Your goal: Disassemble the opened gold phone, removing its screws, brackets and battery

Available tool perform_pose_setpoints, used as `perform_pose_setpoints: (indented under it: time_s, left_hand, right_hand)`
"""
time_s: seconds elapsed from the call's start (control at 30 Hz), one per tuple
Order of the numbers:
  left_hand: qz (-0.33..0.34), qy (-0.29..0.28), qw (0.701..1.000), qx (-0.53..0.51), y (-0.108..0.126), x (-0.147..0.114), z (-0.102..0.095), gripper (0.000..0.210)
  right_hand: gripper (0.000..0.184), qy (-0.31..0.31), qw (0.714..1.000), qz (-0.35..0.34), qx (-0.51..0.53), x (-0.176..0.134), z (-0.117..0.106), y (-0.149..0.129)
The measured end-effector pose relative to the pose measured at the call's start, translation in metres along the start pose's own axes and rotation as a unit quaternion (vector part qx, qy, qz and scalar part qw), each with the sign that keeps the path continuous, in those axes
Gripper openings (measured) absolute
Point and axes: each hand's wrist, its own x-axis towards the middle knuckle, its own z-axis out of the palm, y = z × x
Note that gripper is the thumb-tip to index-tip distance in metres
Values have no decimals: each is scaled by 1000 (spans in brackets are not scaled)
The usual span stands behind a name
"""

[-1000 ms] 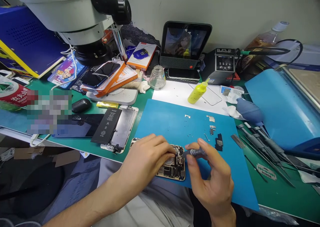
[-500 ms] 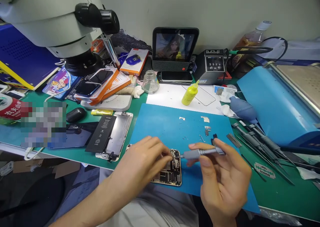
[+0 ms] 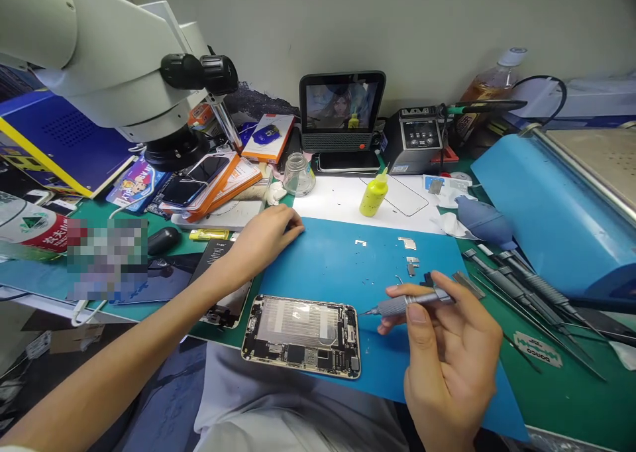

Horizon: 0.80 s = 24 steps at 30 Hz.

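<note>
An opened phone (image 3: 293, 336) lies on the blue mat (image 3: 318, 260) near its front edge, with its circuit boards and bare metal inside showing. My right hand (image 3: 454, 366) grips a grey screwdriver (image 3: 402, 305), its tip pointing left, just off the phone's right edge. Over the mat's back left part reaches my left hand (image 3: 265, 240), fingertips brought together and low; whatever is between them is too small or hidden. Its forearm partly covers a black battery (image 3: 206, 260) and a phone screen panel (image 3: 233, 306). Small metal plates (image 3: 408, 243) lie on the mat's right side.
A microscope (image 3: 134, 74) overhangs the left. A yellow bottle (image 3: 373, 195) and glass jar (image 3: 299, 175) stand behind the mat. Rightward are tweezers (image 3: 527, 286), a razor blade (image 3: 537, 348) and a blue air blower (image 3: 484, 220). A smart display (image 3: 342, 104) faces me at the back.
My left hand has moved from the phone to the back left of the mat, uncovering the phone. My right hand still holds the screwdriver near the same place. The view has shifted slightly.
</note>
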Motion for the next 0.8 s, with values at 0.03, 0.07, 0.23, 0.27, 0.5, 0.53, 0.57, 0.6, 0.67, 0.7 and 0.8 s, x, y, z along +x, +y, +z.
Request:
perform_pose_setpoints:
  time_s: [0.03, 0.07, 0.23, 0.27, 0.5, 0.53, 0.57, 0.6, 0.67, 0.7, 0.8]
  left_hand:
    - [4, -1, 1000, 1, -1, -1, 1, 36]
    - [9, -3, 1000, 1, -1, -3, 2, 35]
    - [46, -12, 999, -15, 0, -10, 4, 34]
    - [51, -12, 998, -20, 1, -11, 5, 34]
    - [63, -9, 997, -48, 1, -12, 7, 34]
    - [65, -10, 997, -51, 1, -12, 7, 34]
    - [66, -11, 996, -54, 0, -12, 6, 33]
    - [68, -11, 996, -57, 0, -12, 5, 33]
    - [69, -8, 996, -62, -2, -13, 4, 32]
    - [68, -5, 996, -64, -3, -13, 3, 32]
    - [65, 8, 996, -64, -5, -16, 2, 31]
  right_hand:
    - [38, 0, 1000, 5, 0, 0, 0, 0]
    - [37, 0, 1000, 9, 0, -1, 0, -1]
    - [36, 3, 1000, 18, -2, 0, 1, 0]
    - [35, 3, 1000, 19, -2, 0, 1, 0]
    - [37, -4, 1000, 15, -2, -1, 1, 1]
    - [38, -5, 1000, 14, -2, -1, 1, 0]
    - [38, -5, 1000, 13, -3, -1, 1, 0]
    - [38, -5, 1000, 12, -3, -1, 0, 0]
    - [39, -2, 1000, 11, -3, -1, 0, 0]
    - [38, -2, 1000, 10, -3, 0, 0, 0]
    - [37, -2, 1000, 11, -1, 0, 2, 0]
